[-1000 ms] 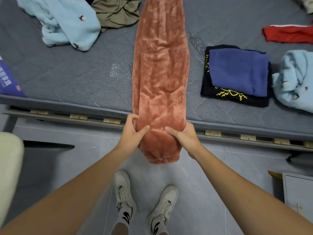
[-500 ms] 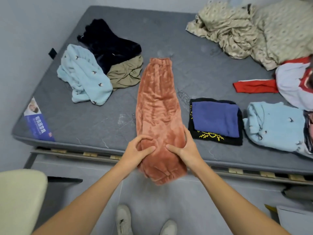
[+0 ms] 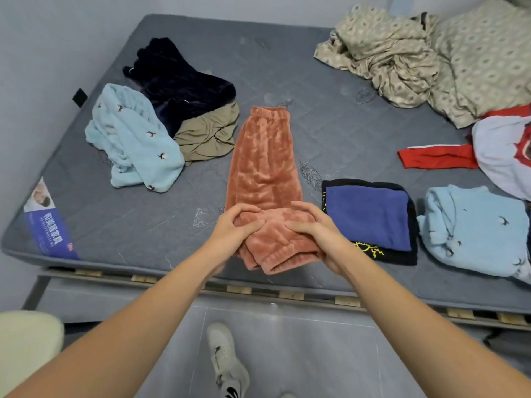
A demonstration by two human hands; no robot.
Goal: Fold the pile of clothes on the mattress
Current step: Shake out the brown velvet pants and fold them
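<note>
Rust-orange fleece trousers [image 3: 263,165] lie lengthwise on the grey mattress [image 3: 330,130], waistband at the far end. My left hand [image 3: 234,229] and my right hand [image 3: 313,228] grip the cuff end from either side, lifted and doubled back over the near part of the legs. An unfolded heap sits at the left: a light blue fleece piece [image 3: 130,145], a dark navy garment [image 3: 178,81] and an olive garment [image 3: 208,136]. A folded blue item on a folded black item [image 3: 370,219] lies to the right of the trousers.
A folded light blue fleece [image 3: 471,228] lies at the right edge, with a red and white garment [image 3: 488,150] behind it. Crumpled beige patterned bedding [image 3: 425,50] fills the far right corner. The slatted bed frame [image 3: 290,294] runs along the near edge; my shoe [image 3: 227,360] stands on the floor.
Both hands have carried the trouser cuffs up from below the mattress edge and onto the legs. The view has tilted up and pulled back.
</note>
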